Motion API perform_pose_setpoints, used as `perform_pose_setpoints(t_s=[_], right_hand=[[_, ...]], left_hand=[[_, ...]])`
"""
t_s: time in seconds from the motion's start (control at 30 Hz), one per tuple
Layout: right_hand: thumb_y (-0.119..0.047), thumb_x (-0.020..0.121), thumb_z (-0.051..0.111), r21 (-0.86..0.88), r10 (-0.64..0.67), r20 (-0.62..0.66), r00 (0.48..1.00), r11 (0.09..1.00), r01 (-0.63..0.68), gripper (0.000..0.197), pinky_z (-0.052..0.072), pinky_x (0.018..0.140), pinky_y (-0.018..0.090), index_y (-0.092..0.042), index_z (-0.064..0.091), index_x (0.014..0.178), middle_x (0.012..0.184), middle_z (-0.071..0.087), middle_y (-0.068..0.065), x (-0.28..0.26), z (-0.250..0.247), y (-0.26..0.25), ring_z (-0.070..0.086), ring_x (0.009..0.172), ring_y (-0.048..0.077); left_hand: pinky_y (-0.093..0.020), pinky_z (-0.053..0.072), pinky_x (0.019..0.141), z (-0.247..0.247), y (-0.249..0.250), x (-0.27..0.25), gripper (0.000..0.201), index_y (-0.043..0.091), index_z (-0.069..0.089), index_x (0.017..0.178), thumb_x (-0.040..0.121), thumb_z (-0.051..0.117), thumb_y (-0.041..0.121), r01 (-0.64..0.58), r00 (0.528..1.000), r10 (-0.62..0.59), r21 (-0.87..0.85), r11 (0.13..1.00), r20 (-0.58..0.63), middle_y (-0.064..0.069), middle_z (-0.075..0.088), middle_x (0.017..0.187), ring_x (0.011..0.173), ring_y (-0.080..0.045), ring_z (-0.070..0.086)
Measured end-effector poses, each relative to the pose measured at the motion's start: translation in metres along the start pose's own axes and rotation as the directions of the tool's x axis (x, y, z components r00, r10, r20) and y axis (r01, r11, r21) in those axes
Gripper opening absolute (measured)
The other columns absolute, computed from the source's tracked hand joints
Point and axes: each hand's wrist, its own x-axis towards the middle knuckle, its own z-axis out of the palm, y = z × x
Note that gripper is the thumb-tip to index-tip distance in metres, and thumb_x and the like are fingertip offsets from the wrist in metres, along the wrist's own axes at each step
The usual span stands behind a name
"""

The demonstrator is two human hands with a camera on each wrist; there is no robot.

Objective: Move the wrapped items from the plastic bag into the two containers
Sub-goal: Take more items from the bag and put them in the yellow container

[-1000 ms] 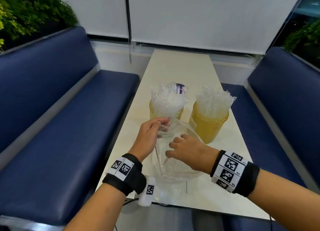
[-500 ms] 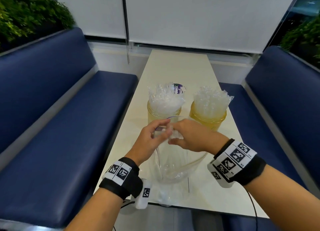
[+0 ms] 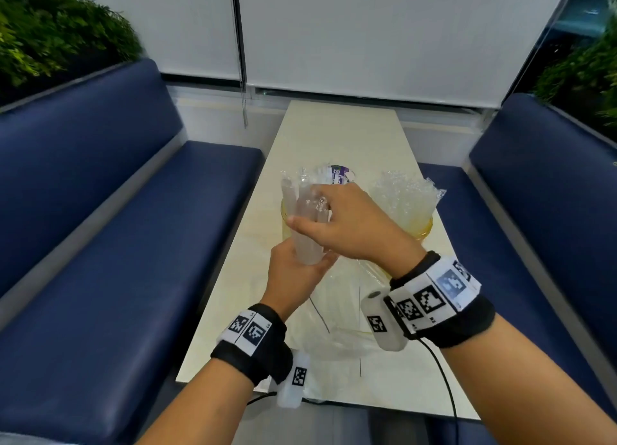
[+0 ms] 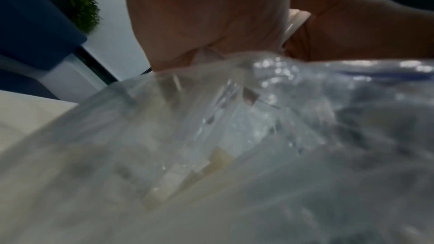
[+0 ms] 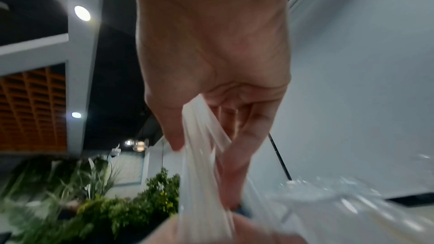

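In the head view my right hand grips a bundle of clear wrapped items upright, just in front of the left yellow container. My left hand cups the bundle's lower end between thumb and fingers. The right yellow container stands beside it, packed with wrapped items. The clear plastic bag lies slack on the table below my wrists. The right wrist view shows my fingers curled round the bundle. The bag fills the blurred left wrist view.
The narrow cream table runs away from me between two blue benches. A purple-labelled lid lies behind the left container. Cables hang off the table's near edge.
My right hand came out of the bag with a bundle and lifted it toward the left container. My left hand left the bag's rim and moved under the bundle.
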Motion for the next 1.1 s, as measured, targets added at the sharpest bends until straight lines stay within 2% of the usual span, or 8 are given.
perform_pose_setpoints(t_s=[0.17,0.27,0.4,0.53,0.6,0.7,0.8,1.1], right_hand=[[-0.07,0.067,0.078,0.094,0.039,-0.114,0.993,0.995,-0.029,0.052,0.037,0.055,0.024,-0.027,0.047,0.069,0.064,0.051,-0.009,-0.006,0.028,0.006,0.045,0.058,0.008],[-0.054,0.075,0.079,0.375,0.134,-0.103,0.986,0.923,-0.086,0.041,0.056,0.067,0.032,-0.018,0.062,0.087,0.082,0.067,-0.002,-0.005,0.058,0.009,0.065,0.075,0.013],[-0.029,0.096,0.065,0.569,0.179,-0.107,0.978,0.817,-0.087,0.02,0.061,0.083,0.04,-0.014,0.058,0.108,0.091,0.072,0.006,-0.005,0.071,0.004,0.074,0.082,0.016],[-0.021,0.101,0.06,0.627,0.131,-0.232,0.964,0.778,0.045,0.015,0.057,0.07,0.028,-0.007,0.057,0.105,0.074,0.062,0.006,-0.005,0.036,-0.011,0.063,0.065,0.013],[-0.014,0.101,0.057,0.66,0.102,-0.304,0.947,0.739,0.132,0.011,0.053,0.066,0.03,-0.003,0.057,0.102,0.074,0.056,0.007,-0.004,0.005,-0.017,0.056,0.066,0.017],[-0.01,0.101,0.056,0.653,0.036,-0.436,0.899,0.7,0.289,0.002,0.053,0.069,0.042,-0.01,0.055,0.104,0.078,0.053,0.006,0.001,-0.05,-0.014,0.053,0.071,0.025],[-0.008,0.101,0.055,0.56,-0.014,-0.537,0.843,0.742,0.369,0.007,0.051,0.07,0.04,-0.01,0.053,0.107,0.078,0.053,0.003,0.011,-0.094,0.011,0.054,0.072,0.023],[-0.016,0.1,0.059,0.528,0.207,-0.426,0.88,0.847,0.057,0.024,0.059,0.083,0.038,-0.009,0.057,0.123,0.09,0.071,0.012,0.041,-0.085,0.123,0.072,0.086,0.021]], left_hand=[[-0.034,0.061,0.085,0.001,0.004,0.003,0.031,0.018,0.065,0.118,0.09,0.072,0.006,-0.144,0.99,0.144,-0.039,0.989,0.006,-0.004,0.075,0.104,0.1,-0.014,0.073],[-0.032,0.061,0.081,0.006,0.006,0.002,0.029,0.028,0.061,0.109,0.089,0.065,0.008,-0.17,0.985,0.17,0.007,0.985,0.005,-0.002,0.071,0.1,0.095,-0.011,0.071],[-0.015,0.055,0.065,0.004,0.003,0.0,0.02,0.034,0.06,0.092,0.088,0.069,0.017,-0.085,0.996,0.08,0.131,0.988,0.039,0.013,0.066,0.082,0.076,0.007,0.067],[-0.017,0.046,0.055,0.001,-0.009,-0.004,0.023,0.013,0.066,0.079,0.075,0.08,0.031,-0.003,0.998,-0.005,0.118,0.993,0.069,0.004,0.068,0.07,0.061,-0.003,0.06],[-0.026,0.053,0.064,-0.001,-0.016,-0.005,0.035,0.014,0.069,0.081,0.068,0.086,0.041,0.034,0.998,-0.039,0.104,0.994,0.049,0.001,0.073,0.081,0.07,-0.011,0.065],[-0.028,0.058,0.075,-0.005,-0.018,-0.006,0.027,0.021,0.073,0.088,0.071,0.092,0.03,0.09,0.995,-0.092,0.075,0.993,0.028,0.011,0.076,0.098,0.082,-0.012,0.07],[-0.029,0.06,0.076,-0.01,-0.015,-0.006,0.025,0.021,0.074,0.093,0.075,0.09,0.027,0.08,0.996,-0.082,0.097,0.992,0.018,0.01,0.076,0.101,0.081,-0.01,0.071],[-0.028,0.06,0.074,-0.008,-0.009,-0.004,0.02,0.02,0.074,0.094,0.08,0.087,0.027,0.081,0.996,-0.084,0.108,0.991,0.027,0.011,0.076,0.104,0.082,-0.008,0.073]])
